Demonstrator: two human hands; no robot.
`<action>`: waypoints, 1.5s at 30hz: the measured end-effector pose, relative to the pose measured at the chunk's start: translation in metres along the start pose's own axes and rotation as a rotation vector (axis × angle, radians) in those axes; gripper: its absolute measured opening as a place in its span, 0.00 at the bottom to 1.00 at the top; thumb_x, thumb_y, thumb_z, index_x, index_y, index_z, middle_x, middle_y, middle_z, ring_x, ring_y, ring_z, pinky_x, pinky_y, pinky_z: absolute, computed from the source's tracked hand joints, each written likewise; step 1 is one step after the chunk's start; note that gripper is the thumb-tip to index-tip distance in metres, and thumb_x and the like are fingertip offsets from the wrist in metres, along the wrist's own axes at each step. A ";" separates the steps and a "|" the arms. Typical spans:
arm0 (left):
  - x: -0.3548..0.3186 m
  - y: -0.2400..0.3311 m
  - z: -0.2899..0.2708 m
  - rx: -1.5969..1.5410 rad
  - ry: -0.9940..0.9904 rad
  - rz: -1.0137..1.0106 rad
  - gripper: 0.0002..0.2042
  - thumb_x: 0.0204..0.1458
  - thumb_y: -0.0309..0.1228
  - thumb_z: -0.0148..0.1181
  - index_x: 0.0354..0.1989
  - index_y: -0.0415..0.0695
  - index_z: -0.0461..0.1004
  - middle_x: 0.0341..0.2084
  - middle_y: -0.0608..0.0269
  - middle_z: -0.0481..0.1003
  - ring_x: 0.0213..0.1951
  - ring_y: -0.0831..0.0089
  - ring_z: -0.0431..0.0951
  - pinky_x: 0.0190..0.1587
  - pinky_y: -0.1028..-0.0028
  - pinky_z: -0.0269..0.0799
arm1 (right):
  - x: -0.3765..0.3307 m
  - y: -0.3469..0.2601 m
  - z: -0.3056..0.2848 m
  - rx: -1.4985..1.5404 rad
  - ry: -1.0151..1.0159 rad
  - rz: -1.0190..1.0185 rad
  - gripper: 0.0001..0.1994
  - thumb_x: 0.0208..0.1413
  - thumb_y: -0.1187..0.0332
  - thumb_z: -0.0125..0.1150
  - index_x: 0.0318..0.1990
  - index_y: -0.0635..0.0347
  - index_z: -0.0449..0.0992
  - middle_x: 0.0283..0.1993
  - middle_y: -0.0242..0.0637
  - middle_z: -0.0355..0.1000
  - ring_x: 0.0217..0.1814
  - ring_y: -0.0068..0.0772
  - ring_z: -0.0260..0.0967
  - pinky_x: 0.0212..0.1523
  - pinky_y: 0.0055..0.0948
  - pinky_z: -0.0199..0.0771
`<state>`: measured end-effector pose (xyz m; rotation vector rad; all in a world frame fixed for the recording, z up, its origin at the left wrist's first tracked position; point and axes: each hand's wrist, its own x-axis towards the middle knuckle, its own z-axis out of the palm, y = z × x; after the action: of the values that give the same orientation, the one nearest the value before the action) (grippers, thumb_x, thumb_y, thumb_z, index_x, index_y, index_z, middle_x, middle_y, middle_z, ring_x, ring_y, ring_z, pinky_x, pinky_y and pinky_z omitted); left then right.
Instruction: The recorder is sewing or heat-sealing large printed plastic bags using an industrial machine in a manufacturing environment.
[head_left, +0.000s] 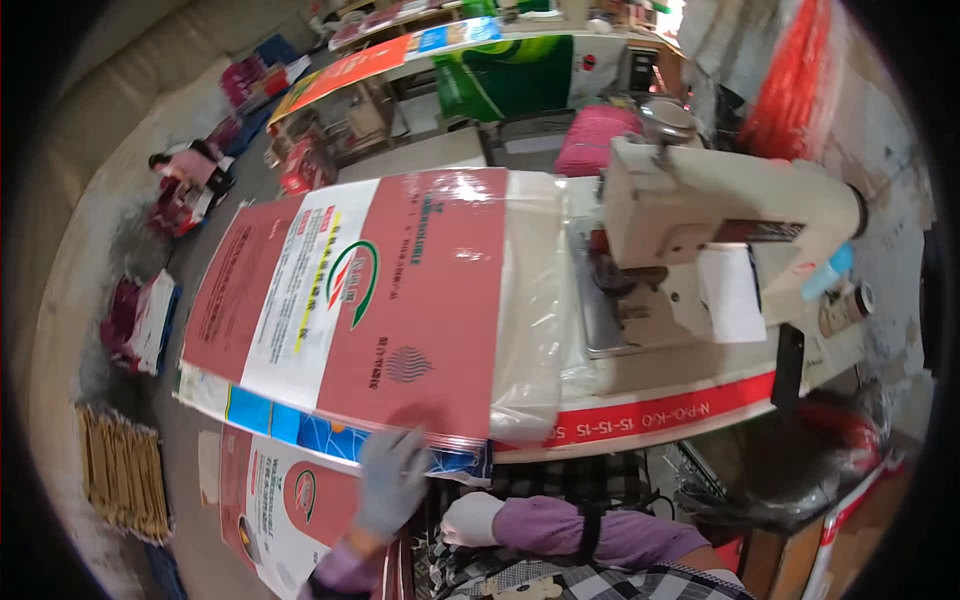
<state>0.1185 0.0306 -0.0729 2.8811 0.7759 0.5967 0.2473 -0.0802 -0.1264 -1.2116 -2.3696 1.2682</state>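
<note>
My left hand (390,485), in a pale glove, is at the near edge of a stack of red and white printed bags (440,330). Its fingers stretch toward the top bag, somewhat smeared by motion. A blue-patterned sheet (335,437) shows beneath that edge. My right hand (473,520), in a white glove, lies low over my checked clothing (480,570), apart from the stack; its fingers are hidden from view. To the right of the bags stands a cream sewing machine (720,215), with a white paper (732,293) hanging on it.
Another printed bag (290,510) lies lower down at the left. A pink bundle (598,138) sits behind the machine, near red strands (795,90). Brown folded bundles (125,475) are on the floor at far left. A dark plastic bag (800,470) is at lower right.
</note>
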 end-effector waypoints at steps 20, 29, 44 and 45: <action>0.160 0.028 0.093 -0.441 -0.055 -0.149 0.06 0.51 0.31 0.62 0.34 0.42 0.77 0.31 0.57 0.76 0.37 0.59 0.75 0.42 0.66 0.69 | -0.111 0.126 -0.161 0.396 0.779 0.396 0.23 0.58 0.52 0.58 0.45 0.67 0.78 0.43 0.46 0.78 0.41 0.38 0.77 0.44 0.32 0.75; 0.136 0.033 0.078 -1.245 -0.293 -0.581 0.08 0.61 0.30 0.56 0.35 0.40 0.78 0.28 0.71 0.75 0.26 0.87 0.70 0.29 0.85 0.66 | -0.046 0.113 -0.125 1.414 1.083 0.341 0.16 0.55 0.54 0.66 0.33 0.61 0.82 0.24 0.28 0.74 0.24 0.20 0.70 0.28 0.23 0.69; 0.138 0.027 0.029 -1.547 0.474 -0.574 0.05 0.61 0.25 0.53 0.36 0.40 0.76 0.29 0.71 0.74 0.31 0.85 0.70 0.36 0.81 0.68 | -0.088 0.056 -0.149 -0.325 1.554 0.417 0.16 0.50 0.56 0.64 0.42 0.56 0.78 0.49 0.45 0.74 0.53 0.51 0.69 0.51 0.46 0.71; 0.137 0.028 0.026 -1.533 0.315 -0.517 0.06 0.62 0.28 0.53 0.38 0.41 0.76 0.31 0.71 0.74 0.33 0.84 0.72 0.38 0.81 0.69 | -0.082 0.038 -0.156 -0.165 1.565 0.166 0.17 0.51 0.53 0.63 0.42 0.56 0.77 0.43 0.45 0.75 0.49 0.52 0.72 0.50 0.47 0.71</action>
<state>0.2505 0.0751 -0.0436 1.1694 0.5907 0.9578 0.4009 -0.0350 -0.0439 -1.5394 -1.1646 -0.0914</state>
